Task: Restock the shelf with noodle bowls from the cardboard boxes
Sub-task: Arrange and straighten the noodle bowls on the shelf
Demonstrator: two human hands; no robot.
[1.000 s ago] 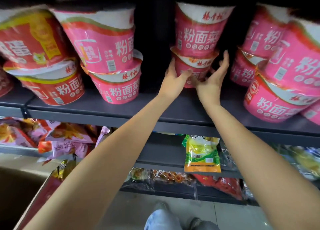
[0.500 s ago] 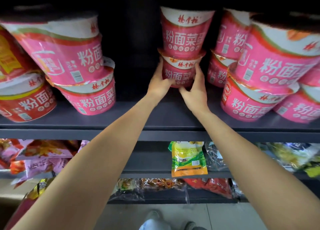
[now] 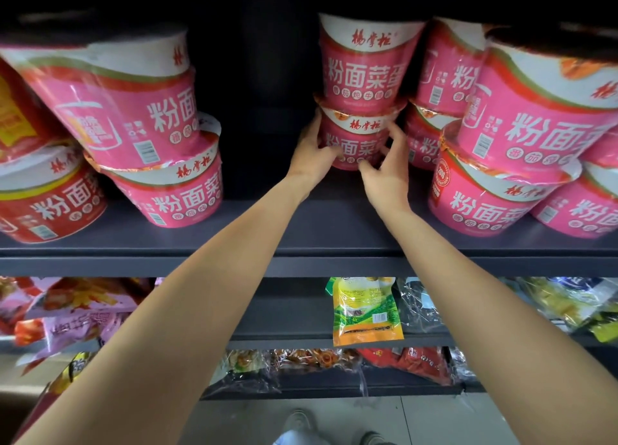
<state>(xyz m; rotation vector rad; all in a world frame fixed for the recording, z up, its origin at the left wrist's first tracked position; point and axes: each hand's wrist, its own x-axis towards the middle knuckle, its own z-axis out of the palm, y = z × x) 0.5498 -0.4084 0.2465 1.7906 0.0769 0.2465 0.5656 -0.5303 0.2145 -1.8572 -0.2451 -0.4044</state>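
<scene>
While both arms reach deep into the shelf [image 3: 321,244], the head view shows restocking well under way. Pink noodle bowls stand two high at left and right, with red bowls [image 3: 50,197] at the far left edge. A dark gap between the left stack [image 3: 160,163] and the centre stack is unfilled, so my judgement: more bowls are needed. No cardboard box can be clearly made out in this view.

Lower bowl [image 3: 354,143] of the centre stack sits at the back of the shelf, with an upper bowl [image 3: 359,63] resting on its lid. Left hand [image 3: 311,153] wraps the lower bowl's left side, fingers curled around the wall. Right hand [image 3: 389,163] cups the right side, thumb low at the front, fingers spread up the wall. Both arms are nearly straight, angled upward and inward.

Below, snack packets [image 3: 366,310] hang on a lower rail. Only the one view is available.
</scene>
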